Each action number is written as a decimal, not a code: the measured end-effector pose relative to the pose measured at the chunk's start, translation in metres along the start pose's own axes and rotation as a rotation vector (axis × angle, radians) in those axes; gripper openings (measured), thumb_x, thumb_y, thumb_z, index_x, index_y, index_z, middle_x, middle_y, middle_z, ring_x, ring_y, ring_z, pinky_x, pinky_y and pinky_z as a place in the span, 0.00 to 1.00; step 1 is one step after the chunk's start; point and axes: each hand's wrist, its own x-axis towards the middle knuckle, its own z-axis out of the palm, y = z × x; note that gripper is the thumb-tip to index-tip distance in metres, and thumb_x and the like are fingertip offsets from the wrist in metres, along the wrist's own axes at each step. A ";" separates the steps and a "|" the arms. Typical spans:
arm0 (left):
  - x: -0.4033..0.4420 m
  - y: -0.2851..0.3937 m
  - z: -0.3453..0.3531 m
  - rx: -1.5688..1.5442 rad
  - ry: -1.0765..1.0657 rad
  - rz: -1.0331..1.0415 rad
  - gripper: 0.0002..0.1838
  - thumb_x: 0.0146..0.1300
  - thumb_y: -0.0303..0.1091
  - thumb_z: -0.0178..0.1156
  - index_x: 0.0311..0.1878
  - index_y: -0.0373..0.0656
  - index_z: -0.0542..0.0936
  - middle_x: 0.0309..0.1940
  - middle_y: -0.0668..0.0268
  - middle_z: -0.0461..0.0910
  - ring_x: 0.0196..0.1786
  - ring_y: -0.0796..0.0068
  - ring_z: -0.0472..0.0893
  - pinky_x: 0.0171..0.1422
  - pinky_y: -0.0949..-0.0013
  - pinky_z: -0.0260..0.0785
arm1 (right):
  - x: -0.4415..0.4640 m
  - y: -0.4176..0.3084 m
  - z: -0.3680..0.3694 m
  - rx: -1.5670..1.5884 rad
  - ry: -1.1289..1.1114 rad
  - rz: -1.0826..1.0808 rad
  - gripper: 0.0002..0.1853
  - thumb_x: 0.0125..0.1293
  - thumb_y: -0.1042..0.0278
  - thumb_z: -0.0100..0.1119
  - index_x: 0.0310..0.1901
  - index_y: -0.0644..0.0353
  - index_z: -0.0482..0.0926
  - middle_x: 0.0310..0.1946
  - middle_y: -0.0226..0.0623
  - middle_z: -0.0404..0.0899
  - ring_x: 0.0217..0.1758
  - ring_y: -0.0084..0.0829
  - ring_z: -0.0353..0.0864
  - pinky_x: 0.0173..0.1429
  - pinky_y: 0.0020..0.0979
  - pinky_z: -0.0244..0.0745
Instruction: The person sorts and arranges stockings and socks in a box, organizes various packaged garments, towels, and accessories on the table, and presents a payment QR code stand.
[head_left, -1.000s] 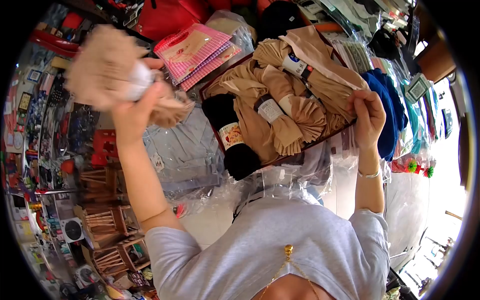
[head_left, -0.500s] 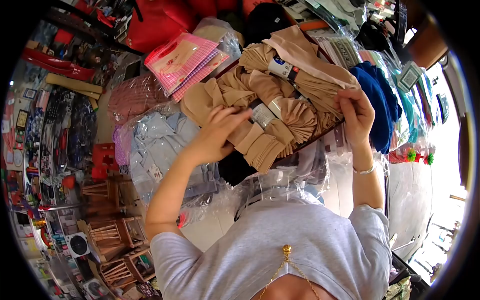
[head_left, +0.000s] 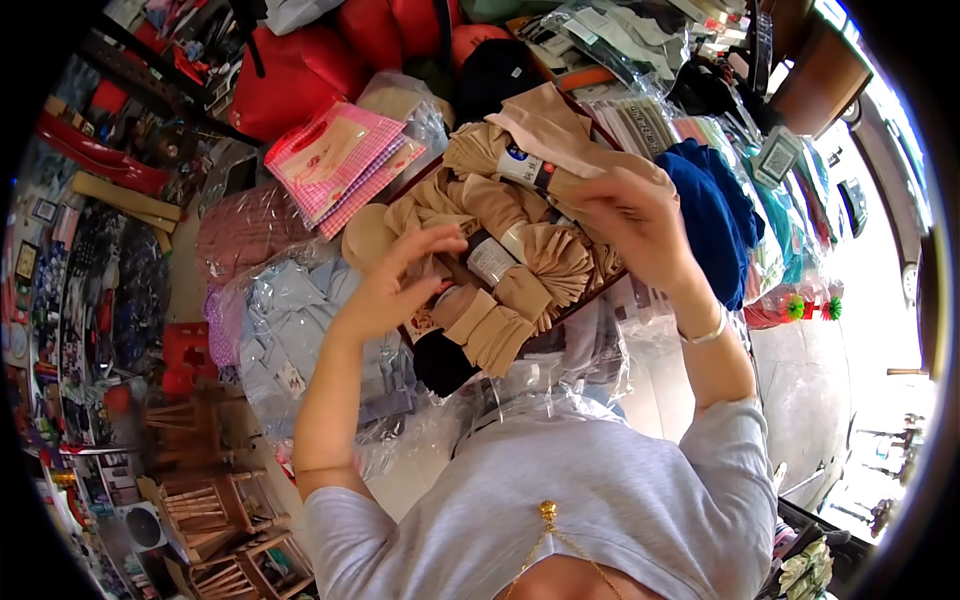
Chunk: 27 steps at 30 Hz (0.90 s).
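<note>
Bundles of beige stockings, wrapped with paper bands, fill a shallow dark-edged box. My left hand is over the box's left side, fingers spread, holding nothing. Beneath it shows a gap between bundles with a patterned red surface. A white label wraps the bundle just right of that hand. My right hand hovers over the right-hand bundles, its fingers stretched out and slightly blurred; nothing shows in its grasp. A folded black piece of fabric lies at the box's near left corner.
Pink checked packets and bagged light-blue clothing lie left of the box. Dark blue fabric sits to its right. Behind are red bags and a black cap-like item. Small wooden chairs stand lower left.
My left hand has lifted off the bundles and spread its fingers. My right hand has left the box's right edge and moved left over the stockings. The view has shifted slightly.
</note>
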 end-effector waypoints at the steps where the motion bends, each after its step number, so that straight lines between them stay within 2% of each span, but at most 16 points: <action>1: 0.006 0.003 0.004 -0.025 0.053 -0.043 0.28 0.55 0.26 0.58 0.63 0.45 0.70 0.61 0.60 0.70 0.68 0.61 0.63 0.74 0.61 0.46 | 0.010 -0.001 0.007 -0.139 -0.081 -0.053 0.11 0.60 0.79 0.55 0.45 0.63 0.78 0.36 0.38 0.78 0.39 0.32 0.78 0.44 0.29 0.74; 2: 0.012 0.001 0.007 -0.026 0.050 -0.039 0.28 0.55 0.26 0.58 0.63 0.45 0.70 0.61 0.60 0.70 0.68 0.61 0.63 0.74 0.61 0.46 | 0.021 0.000 0.015 -0.277 -0.163 -0.105 0.11 0.58 0.76 0.57 0.44 0.61 0.79 0.37 0.41 0.79 0.40 0.37 0.79 0.44 0.32 0.75; 3: 0.018 -0.004 0.010 0.305 0.081 0.061 0.28 0.56 0.29 0.59 0.62 0.46 0.70 0.61 0.59 0.69 0.68 0.59 0.63 0.74 0.59 0.46 | 0.028 0.010 0.027 -0.390 -0.156 -0.171 0.15 0.53 0.69 0.61 0.44 0.58 0.78 0.36 0.43 0.78 0.42 0.43 0.77 0.45 0.39 0.75; 4: 0.022 -0.010 0.012 0.636 0.113 0.161 0.27 0.57 0.32 0.60 0.62 0.46 0.70 0.61 0.58 0.69 0.68 0.58 0.62 0.74 0.56 0.46 | 0.034 0.023 0.037 -0.395 -0.156 -0.172 0.15 0.53 0.69 0.61 0.44 0.58 0.78 0.36 0.43 0.78 0.42 0.43 0.77 0.45 0.39 0.75; 6: 0.024 -0.026 0.018 0.753 0.108 0.180 0.27 0.58 0.36 0.60 0.62 0.47 0.71 0.61 0.57 0.68 0.68 0.57 0.61 0.74 0.54 0.45 | 0.047 0.047 0.052 -0.769 -0.021 -0.297 0.17 0.51 0.66 0.62 0.45 0.58 0.76 0.34 0.41 0.78 0.44 0.42 0.77 0.44 0.40 0.75; 7: 0.025 -0.029 0.019 0.872 0.103 0.194 0.26 0.58 0.39 0.61 0.61 0.48 0.71 0.62 0.56 0.67 0.69 0.56 0.61 0.74 0.52 0.45 | 0.053 0.054 0.056 -0.772 -0.024 -0.303 0.17 0.51 0.66 0.62 0.45 0.58 0.76 0.34 0.41 0.78 0.44 0.42 0.77 0.44 0.40 0.75; 12: 0.017 -0.032 0.018 0.869 0.146 0.219 0.25 0.59 0.42 0.60 0.60 0.50 0.72 0.63 0.57 0.67 0.69 0.55 0.61 0.73 0.49 0.44 | 0.077 0.051 0.058 -0.950 -0.166 0.030 0.23 0.47 0.64 0.64 0.46 0.59 0.73 0.35 0.42 0.79 0.42 0.43 0.79 0.43 0.42 0.76; 13: 0.018 -0.032 0.017 0.878 0.168 0.241 0.25 0.58 0.42 0.60 0.60 0.50 0.72 0.62 0.57 0.67 0.69 0.55 0.61 0.73 0.49 0.44 | 0.082 0.038 0.050 -0.839 -0.141 0.006 0.23 0.47 0.63 0.64 0.47 0.59 0.74 0.37 0.44 0.80 0.41 0.43 0.81 0.41 0.40 0.77; 15: 0.014 -0.033 0.017 0.873 0.232 0.247 0.25 0.58 0.42 0.60 0.59 0.50 0.73 0.61 0.57 0.68 0.68 0.55 0.62 0.73 0.50 0.45 | 0.094 0.000 0.032 -0.569 -0.047 0.193 0.24 0.49 0.61 0.63 0.49 0.60 0.74 0.37 0.47 0.81 0.39 0.41 0.82 0.40 0.37 0.77; 16: 0.012 -0.035 0.017 0.873 0.275 0.242 0.25 0.57 0.43 0.60 0.59 0.51 0.74 0.60 0.57 0.69 0.67 0.54 0.63 0.73 0.51 0.46 | 0.096 -0.006 0.021 -0.379 0.066 0.153 0.24 0.51 0.64 0.63 0.51 0.60 0.74 0.35 0.46 0.81 0.38 0.35 0.83 0.39 0.32 0.76; 17: 0.012 -0.038 0.018 0.858 0.279 0.242 0.25 0.57 0.43 0.60 0.59 0.51 0.74 0.60 0.57 0.69 0.67 0.54 0.63 0.73 0.51 0.46 | 0.099 -0.027 0.014 -0.194 0.197 0.166 0.24 0.51 0.70 0.61 0.52 0.62 0.74 0.30 0.30 0.77 0.31 0.17 0.73 0.36 0.21 0.69; 18: 0.012 -0.040 0.018 0.875 0.277 0.223 0.24 0.57 0.41 0.60 0.58 0.49 0.74 0.60 0.57 0.69 0.67 0.55 0.63 0.72 0.51 0.47 | 0.106 -0.027 0.005 -0.037 0.275 0.028 0.22 0.53 0.73 0.64 0.50 0.65 0.73 0.35 0.38 0.81 0.39 0.21 0.80 0.39 0.24 0.75; 20: 0.013 -0.042 0.019 0.887 0.276 0.205 0.24 0.57 0.40 0.60 0.58 0.48 0.74 0.60 0.57 0.70 0.67 0.55 0.64 0.72 0.52 0.47 | 0.109 -0.038 -0.005 0.294 0.298 -0.015 0.17 0.55 0.73 0.63 0.46 0.65 0.74 0.29 0.28 0.77 0.26 0.13 0.70 0.27 0.18 0.62; 22: 0.015 -0.040 0.019 0.905 0.267 0.196 0.24 0.56 0.40 0.60 0.57 0.47 0.74 0.59 0.56 0.70 0.65 0.55 0.65 0.72 0.51 0.48 | 0.105 -0.031 -0.016 0.267 0.016 0.243 0.12 0.55 0.77 0.63 0.41 0.62 0.75 0.30 0.26 0.77 0.22 0.14 0.67 0.24 0.17 0.59; 26: 0.013 -0.048 0.017 0.821 0.334 0.230 0.22 0.58 0.38 0.58 0.57 0.46 0.74 0.59 0.55 0.70 0.64 0.59 0.67 0.70 0.56 0.53 | 0.096 -0.016 -0.003 0.212 -0.007 0.097 0.10 0.58 0.74 0.62 0.41 0.62 0.75 0.35 0.28 0.78 0.31 0.19 0.73 0.30 0.22 0.67; 27: 0.011 -0.046 0.016 0.513 0.418 0.097 0.21 0.60 0.37 0.57 0.56 0.43 0.74 0.57 0.56 0.72 0.62 0.63 0.69 0.68 0.60 0.56 | 0.089 -0.006 0.002 0.186 -0.033 0.055 0.11 0.57 0.73 0.63 0.42 0.62 0.76 0.36 0.30 0.78 0.34 0.21 0.74 0.35 0.24 0.68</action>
